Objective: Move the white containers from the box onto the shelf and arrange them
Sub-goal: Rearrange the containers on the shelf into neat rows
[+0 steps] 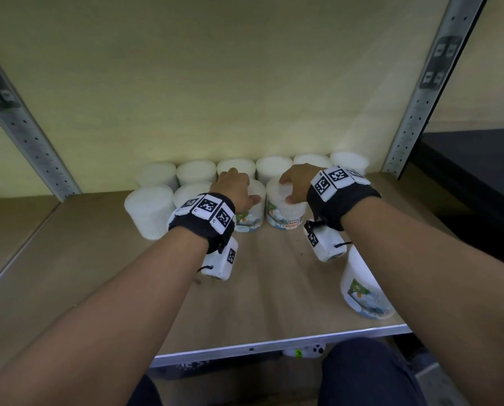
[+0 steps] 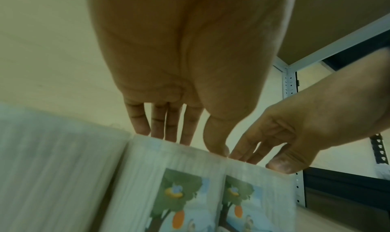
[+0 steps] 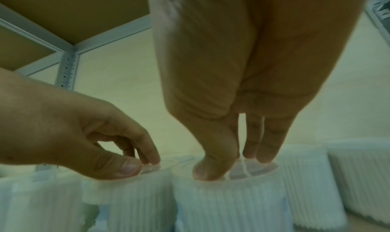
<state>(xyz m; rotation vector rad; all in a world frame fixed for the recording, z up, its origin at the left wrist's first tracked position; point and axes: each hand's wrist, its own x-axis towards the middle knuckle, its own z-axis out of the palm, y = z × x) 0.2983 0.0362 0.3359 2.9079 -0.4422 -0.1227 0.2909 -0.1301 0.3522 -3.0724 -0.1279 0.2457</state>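
Several white cotton-bud containers stand in two rows at the back of the wooden shelf [image 1: 259, 282]. My left hand [image 1: 233, 186] grips the top of a front-row container [image 1: 252, 218] from above, fingers over its far rim and thumb on the near side. My right hand [image 1: 293, 184] grips the neighbouring container [image 1: 285, 215] the same way. The two tubs stand side by side, touching, with their tree labels facing me [image 2: 175, 194]. In the right wrist view my thumb and fingers [image 3: 261, 152] sit on the clear lid [image 3: 253, 169]. The box is out of view.
Another labelled container [image 1: 362, 288] stands alone near the shelf's front right edge, by my right forearm. Grey metal uprights [image 1: 420, 92] [image 1: 19, 127] frame the bay, and a shelf board runs overhead [image 3: 73, 10]. A dark surface [image 1: 479, 177] lies beyond the right upright.
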